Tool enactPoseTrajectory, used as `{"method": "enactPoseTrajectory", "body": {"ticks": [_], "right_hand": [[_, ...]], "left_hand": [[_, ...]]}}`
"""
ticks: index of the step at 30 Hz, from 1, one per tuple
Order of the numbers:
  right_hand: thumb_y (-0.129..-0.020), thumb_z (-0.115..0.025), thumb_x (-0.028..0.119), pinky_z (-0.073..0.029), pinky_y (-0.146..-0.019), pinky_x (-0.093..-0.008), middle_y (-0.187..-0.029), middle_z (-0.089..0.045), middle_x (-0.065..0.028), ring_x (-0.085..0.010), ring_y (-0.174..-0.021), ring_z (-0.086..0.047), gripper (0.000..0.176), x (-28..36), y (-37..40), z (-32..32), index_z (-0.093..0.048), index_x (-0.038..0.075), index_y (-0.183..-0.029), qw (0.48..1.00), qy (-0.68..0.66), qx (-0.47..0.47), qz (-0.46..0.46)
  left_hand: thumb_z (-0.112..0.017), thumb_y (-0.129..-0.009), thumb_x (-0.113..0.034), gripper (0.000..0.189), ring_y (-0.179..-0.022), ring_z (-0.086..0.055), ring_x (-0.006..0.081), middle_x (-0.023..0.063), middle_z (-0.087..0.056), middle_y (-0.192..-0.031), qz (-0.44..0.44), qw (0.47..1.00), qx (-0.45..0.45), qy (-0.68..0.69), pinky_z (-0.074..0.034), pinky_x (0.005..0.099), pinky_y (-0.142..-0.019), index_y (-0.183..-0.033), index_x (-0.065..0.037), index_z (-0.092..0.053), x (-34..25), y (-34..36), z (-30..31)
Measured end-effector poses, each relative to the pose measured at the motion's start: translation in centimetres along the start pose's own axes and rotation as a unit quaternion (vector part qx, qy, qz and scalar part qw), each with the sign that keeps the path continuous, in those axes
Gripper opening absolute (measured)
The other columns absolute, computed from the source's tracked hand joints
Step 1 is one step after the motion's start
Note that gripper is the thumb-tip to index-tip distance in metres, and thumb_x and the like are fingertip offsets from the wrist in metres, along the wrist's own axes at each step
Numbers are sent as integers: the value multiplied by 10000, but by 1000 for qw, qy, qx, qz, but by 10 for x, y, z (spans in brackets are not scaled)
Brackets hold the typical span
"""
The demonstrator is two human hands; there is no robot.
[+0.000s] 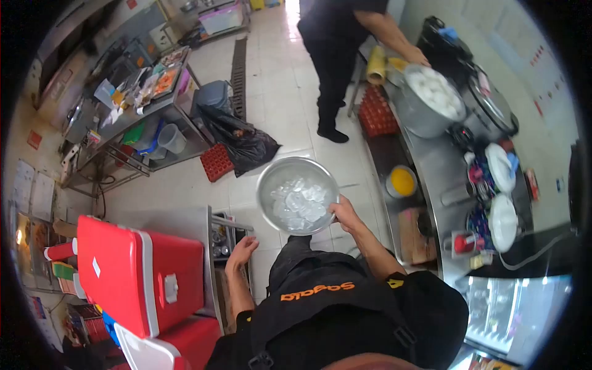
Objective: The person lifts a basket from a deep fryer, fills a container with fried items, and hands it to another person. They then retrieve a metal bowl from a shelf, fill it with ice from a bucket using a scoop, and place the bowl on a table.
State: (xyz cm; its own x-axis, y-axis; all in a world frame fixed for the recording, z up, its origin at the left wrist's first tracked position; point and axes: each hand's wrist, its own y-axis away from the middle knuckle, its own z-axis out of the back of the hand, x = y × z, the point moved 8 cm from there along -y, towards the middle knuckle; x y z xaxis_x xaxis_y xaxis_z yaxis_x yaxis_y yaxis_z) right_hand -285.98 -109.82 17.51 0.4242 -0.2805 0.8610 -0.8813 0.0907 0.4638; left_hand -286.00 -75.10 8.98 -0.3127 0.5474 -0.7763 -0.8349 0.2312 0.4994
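Note:
A round stainless steel bowl (269,211) with clear pieces of ice (300,202) in it hangs in front of my body, above the floor. My right hand (346,214) grips its rim at the lower right side. My left hand (243,251) is apart from the bowl, down to its left beside the metal counter, with loosely bent fingers and nothing in it. Nearest to that hand, an open drawer or shelf (229,235) holds small items I cannot make out.
Red cooler boxes (117,265) stand at my left. A black bag (246,145) and red egg trays (216,163) lie on the floor ahead. Another person (336,55) stands by a large pot (425,120) of white round items on the right-hand counter (453,231).

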Motion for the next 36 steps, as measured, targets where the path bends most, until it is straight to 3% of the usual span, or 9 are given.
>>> {"method": "enactPoseTrajectory", "body": {"ticks": [4, 8, 11, 17, 23, 28, 31, 34, 36], "right_hand": [[-613, -478, 17, -505, -513, -323, -900, -555, -99, -198, -733, -569, 539, 45, -105, 4, -452, 15, -1152, 999, 35, -27, -10], [-622, -458, -11, -524, -585, -359, -943, -555, -116, -223, -787, -575, 548, 112, -210, 2, -444, 6, -1169, 999, 30, -25, 16], [-624, -450, -27, -529, -667, -381, -998, -557, -136, -246, -836, -582, 566, 146, -270, -3, -427, -5, -1190, 999, 30, -38, -12], [-604, -449, -36, -519, -687, -365, -1041, -538, -123, -235, -893, -558, 599, 202, -445, -4, -410, -19, -1201, 999, -13, -32, 35], [-603, -469, -28, -517, -613, -339, -986, -541, -113, -224, -857, -558, 568, 297, -619, -5, -432, -17, -1170, 998, 18, -44, 31], [-619, -456, -24, -461, -648, -314, -928, -545, -118, -206, -784, -547, 514, 384, -718, -33, -436, -44, -1132, 999, 40, 6, 20], [-619, -457, -33, -443, -757, -318, -1023, -546, -137, -234, -901, -539, 533, 396, -798, -27, -431, -39, -1151, 995, 3, -30, 93], [-625, -462, -33, -426, -804, -326, -1061, -537, -142, -244, -958, -523, 549, 389, -873, -15, -422, -34, -1173, 993, 90, -72, 10], [-623, -454, -16, -418, -544, -273, -884, -518, -85, -165, -687, -496, 498, 404, -907, -27, -436, -18, -1121, 996, 22, -72, 40]], "left_hand": [[-585, -799, -360, 512, -1010, -554, 269, 181, -578, -1081, 68, 995, 23, -68, -423, 342, -865, -1160, -9, -497, -53, -112, 51], [-564, -814, -352, 472, -998, -559, 298, 183, -579, -1078, -83, 993, -43, -70, -435, 354, -840, -1135, -11, -508, -150, -231, 122], [-569, -819, -344, 458, -990, -560, 284, 171, -581, -1073, -92, 985, -37, -139, -436, 349, -835, -1131, -14, -513, -204, -304, 153], [-570, -844, -311, 455, -1052, -509, 225, 129, -545, -1126, -82, 996, 29, 29, -394, 315, -893, -1174, -10, -483, -294, -441, 187], [-586, -814, -315, 449, -994, -563, 240, 163, -597, -1052, -30, 996, -23, -78, -427, 320, -852, -1117, 10, -521, -322, -615, 226], [-572, -832, -280, 417, -959, -569, 230, 139, -602, -1032, -72, 996, -43, -4, -439, 320, -821, -1121, 15, -513, -403, -698, 282], [-574, -826, -287, 427, -972, -563, 231, 150, -591, -1055, -28, 996, -55, 59, -437, 319, -826, -1123, 14, -514, -413, -748, 311], [-569, -834, -315, 461, -980, -547, 221, 137, -569, -1085, 36, 999, -6, 23, -435, 319, -824, -1164, -2, -489, -402, -809, 317], [-564, -834, -349, 487, -977, -545, 218, 135, -571, -1085, 54, 997, 45, -46, -438, 319, -821, -1175, -10, -485, -397, -858, 325]]}}
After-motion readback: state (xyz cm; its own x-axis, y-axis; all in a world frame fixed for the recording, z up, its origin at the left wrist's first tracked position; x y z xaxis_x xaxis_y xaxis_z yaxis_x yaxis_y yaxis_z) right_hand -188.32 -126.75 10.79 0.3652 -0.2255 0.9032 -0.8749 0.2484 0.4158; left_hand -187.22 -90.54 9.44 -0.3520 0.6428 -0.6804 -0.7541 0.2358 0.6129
